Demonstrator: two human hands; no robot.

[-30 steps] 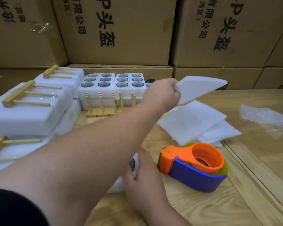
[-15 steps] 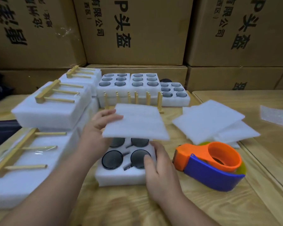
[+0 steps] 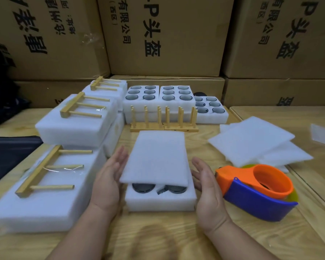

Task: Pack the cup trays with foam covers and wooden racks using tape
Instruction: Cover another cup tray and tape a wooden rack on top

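Since half a second earlier the foam cover (image 3: 156, 156) had come down from mid-air onto the cup tray (image 3: 160, 201), and both hands had let go of it. It sat on top of the tray but shifted toward the far side, so the near row of dark cups (image 3: 143, 187) was still exposed.

Left hand (image 3: 109, 177) was flat against the cover's left edge, fingers straight, grip holding nothing. Right hand (image 3: 206, 186) was open too, palm facing in, just beside the tray's right side (couldn't tell if it actually touched).

Handling call: the cover looked very light and floppy, foam sheet, low friction on foam, so it should slide with edge pressure alone and would buckle if pinched hard mid-span. Best to square it by pressing both long edges at once, then pull it toward the near side until flush. The tray itself was soft foam but carried cups, likely glass, so take it low on the side walls, not by the top.

Next needed: a wooden rack (image 3: 163, 119) standing just beyond the tray, and the tape dispenser (image 3: 255, 192) right of it on the surface (image 3: 158, 239). Spare covers (image 3: 251, 139) were stacked to the right; finished packs (image 3: 45, 184) sat left.
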